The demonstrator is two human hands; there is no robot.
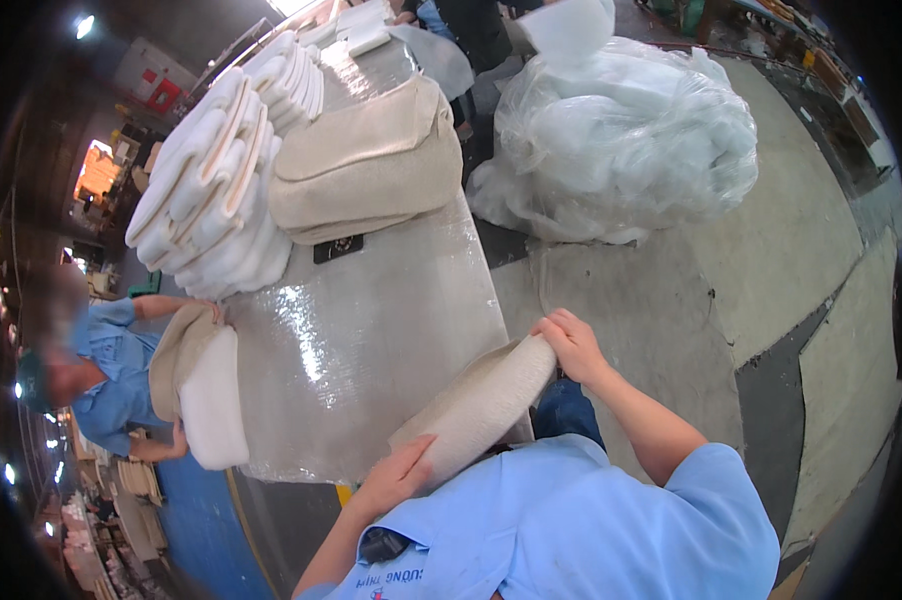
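Against the near edge of the table, close to my body, I hold a beige fabric-covered cushion (481,407) on a slant. My right hand (571,347) grips its far right end, fingers bent over the edge. At the lower left end my left hand (399,474) holds it, fingers lying along the fabric and the thumb side hidden. Across the table at left, a co-worker's hands hold a beige cover (176,350) with a white padding piece (214,405) sticking out of it.
The plastic-wrapped table (371,400) bears a stack of folded beige covers (366,160), a small black item (338,250) and tall piles of white padding (201,190). A large clear bag of white filling (621,140) stands on the floor at right. Another person works at the far end.
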